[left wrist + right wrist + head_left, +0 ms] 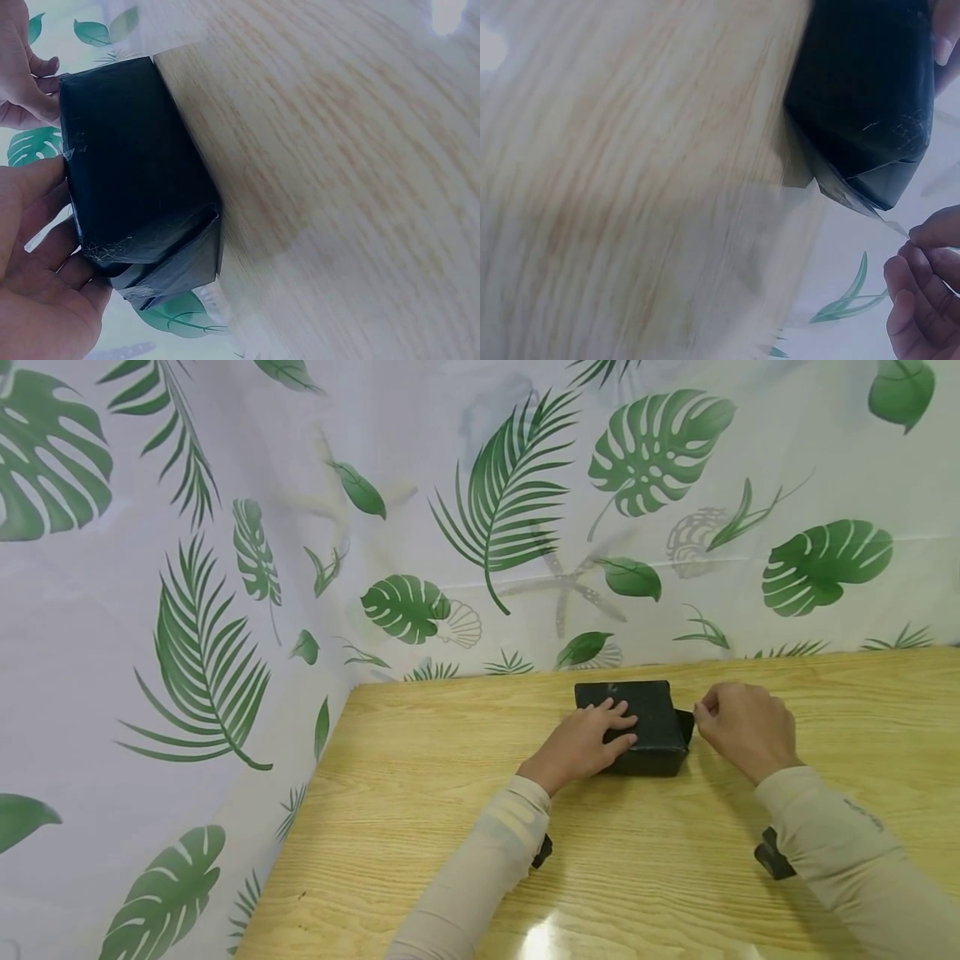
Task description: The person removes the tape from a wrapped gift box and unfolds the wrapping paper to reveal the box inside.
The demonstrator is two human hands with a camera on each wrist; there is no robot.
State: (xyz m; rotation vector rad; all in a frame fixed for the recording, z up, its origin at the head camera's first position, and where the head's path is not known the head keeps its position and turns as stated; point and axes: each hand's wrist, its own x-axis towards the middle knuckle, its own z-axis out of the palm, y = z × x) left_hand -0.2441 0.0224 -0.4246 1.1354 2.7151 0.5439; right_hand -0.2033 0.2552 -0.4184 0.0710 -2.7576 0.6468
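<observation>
A box wrapped in black plastic (pixel 651 710) lies on the wooden table. My left hand (pixel 583 742) rests on its top near the left side, with the fingers spread. Off the box's right end sticks a loose black flap (pixel 686 725) of the wrapping. My right hand (pixel 750 727) is just right of this flap. In the right wrist view, its thumb and fingertips pinch a thin strip of clear tape (pixel 897 227) that runs from the flap. The left wrist view shows folded wrapping (pixel 169 262) at the box's other end.
The wood-grain table (pixel 420 777) reaches back to a white curtain (pixel 525 635) printed with green leaves, which also hangs along the left side. Small black devices, including one (pixel 772 853) by the right sleeve, are at the wrists.
</observation>
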